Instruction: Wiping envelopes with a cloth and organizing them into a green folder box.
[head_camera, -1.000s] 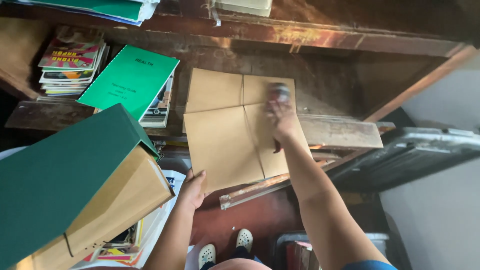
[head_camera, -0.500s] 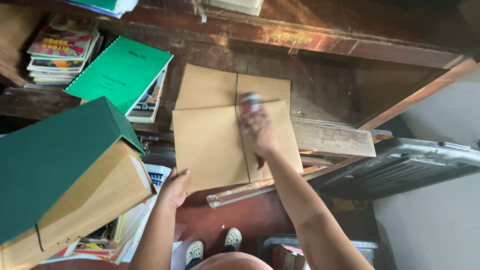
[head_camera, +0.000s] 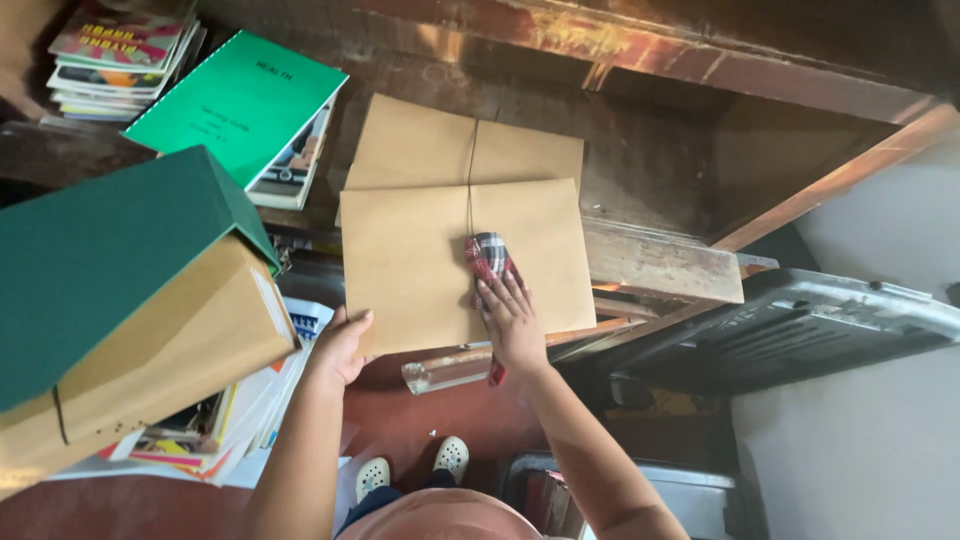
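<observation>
A brown paper envelope (head_camera: 420, 250), tied with a thin string, lies on the edge of a wooden shelf. My left hand (head_camera: 342, 345) grips its lower left corner. My right hand (head_camera: 512, 320) presses a red checked cloth (head_camera: 487, 258) flat on the envelope's middle, near its lower edge. A second brown envelope (head_camera: 440, 150) lies under it, farther back.
A green spiral-bound book (head_camera: 240, 100) rests on a stack of magazines (head_camera: 110, 50) at the left. A green box file on brown folders (head_camera: 120, 300) sits close at the left. A dark metal tray (head_camera: 800, 325) stands at the right. Wooden shelf board (head_camera: 660, 265).
My right hand has slid the cloth down the envelope toward me. The left hand keeps its hold on the corner. The view has shifted a little.
</observation>
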